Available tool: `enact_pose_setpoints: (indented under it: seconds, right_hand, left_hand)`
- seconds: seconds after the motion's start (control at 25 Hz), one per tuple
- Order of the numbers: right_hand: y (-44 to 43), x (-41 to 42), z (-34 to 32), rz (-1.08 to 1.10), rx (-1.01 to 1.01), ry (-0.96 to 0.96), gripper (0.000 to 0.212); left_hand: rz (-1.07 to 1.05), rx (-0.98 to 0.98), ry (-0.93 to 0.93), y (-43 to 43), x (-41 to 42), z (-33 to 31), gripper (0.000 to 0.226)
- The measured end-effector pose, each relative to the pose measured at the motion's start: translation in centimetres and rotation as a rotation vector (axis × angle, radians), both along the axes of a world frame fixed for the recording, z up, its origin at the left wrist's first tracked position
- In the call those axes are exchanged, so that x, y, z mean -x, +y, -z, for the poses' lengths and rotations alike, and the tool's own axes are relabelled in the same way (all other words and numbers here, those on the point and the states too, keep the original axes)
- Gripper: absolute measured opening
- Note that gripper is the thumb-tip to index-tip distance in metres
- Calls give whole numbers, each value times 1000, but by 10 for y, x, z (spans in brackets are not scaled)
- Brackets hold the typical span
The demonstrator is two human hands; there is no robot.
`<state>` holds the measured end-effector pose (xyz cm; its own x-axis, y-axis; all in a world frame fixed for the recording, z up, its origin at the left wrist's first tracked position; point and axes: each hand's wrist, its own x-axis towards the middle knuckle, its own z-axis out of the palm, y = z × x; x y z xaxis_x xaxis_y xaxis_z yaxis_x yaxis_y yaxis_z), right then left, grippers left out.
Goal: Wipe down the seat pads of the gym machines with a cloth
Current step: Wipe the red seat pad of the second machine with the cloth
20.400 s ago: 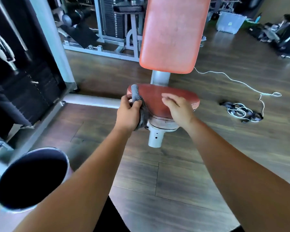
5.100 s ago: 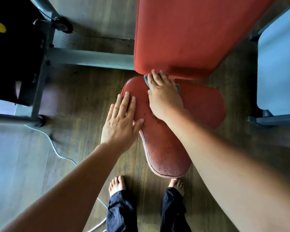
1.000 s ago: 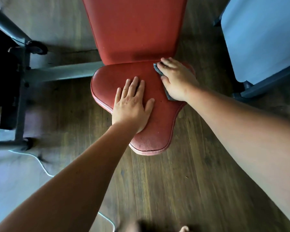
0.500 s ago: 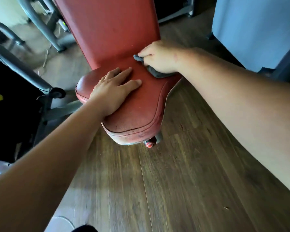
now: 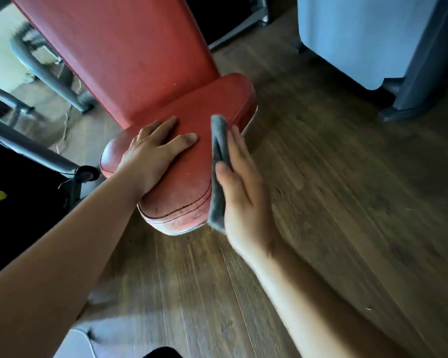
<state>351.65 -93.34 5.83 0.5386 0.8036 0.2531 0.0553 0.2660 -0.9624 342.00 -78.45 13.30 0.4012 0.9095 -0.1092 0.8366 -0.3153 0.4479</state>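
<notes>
A red seat pad (image 5: 192, 161) juts toward me below its tall red back pad (image 5: 130, 52). My left hand (image 5: 153, 153) lies flat on the seat's left half, fingers spread. My right hand (image 5: 239, 182) presses a grey cloth (image 5: 219, 166) against the seat's right side edge, thumb over the cloth, fingers pointing away from me. The cloth hangs folded along the edge, from near the seat's back down to its worn front corner.
Dark wood floor (image 5: 321, 202) spreads to the right and front. A pale blue-grey panel on a grey frame (image 5: 367, 40) stands at the upper right. Grey metal machine tubes (image 5: 36, 65) and a black weight stack (image 5: 16, 192) crowd the left.
My right hand slid the cloth from the back of the seat top down onto its right side edge. My left hand stayed on the seat. The view shifted a little.
</notes>
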Motion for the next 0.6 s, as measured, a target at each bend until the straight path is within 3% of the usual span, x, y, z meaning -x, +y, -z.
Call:
enact_pose_setpoints:
  seconds: [0.08, 0.28, 0.48, 0.6]
  right_hand:
    - [-9, 6, 4, 26, -3, -39, 57]
    - [72, -67, -15, 135, 190, -72, 61]
    - [-6, 14, -9, 54, 29, 289, 58]
    - [11, 1, -6, 122, 120, 287, 59]
  left_hand:
    - [6, -3, 7, 0, 0, 1, 88]
    - [3, 0, 14, 1, -1, 1, 88]
    - [14, -2, 8, 3, -2, 1, 85]
    - [14, -7, 16, 1, 0, 0, 85]
